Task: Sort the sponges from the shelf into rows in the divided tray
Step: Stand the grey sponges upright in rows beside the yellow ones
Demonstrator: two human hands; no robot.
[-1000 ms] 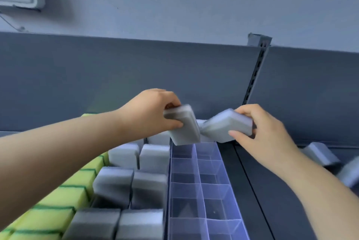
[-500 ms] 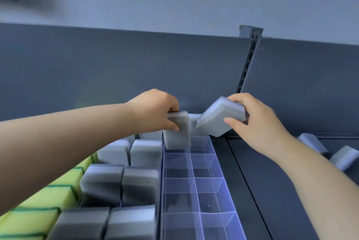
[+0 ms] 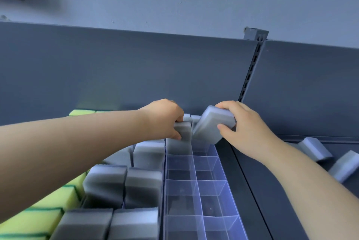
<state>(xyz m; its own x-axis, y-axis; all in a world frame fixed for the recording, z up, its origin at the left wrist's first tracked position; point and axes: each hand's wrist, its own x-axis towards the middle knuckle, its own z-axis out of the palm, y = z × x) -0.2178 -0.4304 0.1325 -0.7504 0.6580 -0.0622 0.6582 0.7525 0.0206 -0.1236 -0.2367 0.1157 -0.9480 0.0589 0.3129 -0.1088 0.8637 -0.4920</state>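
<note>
Sponges (image 3: 211,125) in left hand (image 3: 163,121), right hand (image 3: 247,132)

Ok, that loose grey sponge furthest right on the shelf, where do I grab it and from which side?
Probably pinch the far-right sponge across its two long narrow edges, coming from above and the right. It lies tilted on the shelf with its broad face up, and the other loose sponge sits close on its left side.

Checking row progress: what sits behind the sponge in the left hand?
Behind that sponge, two grey sponge tops show; the rest is hidden by it and the right hand's tilted sponge.
</note>
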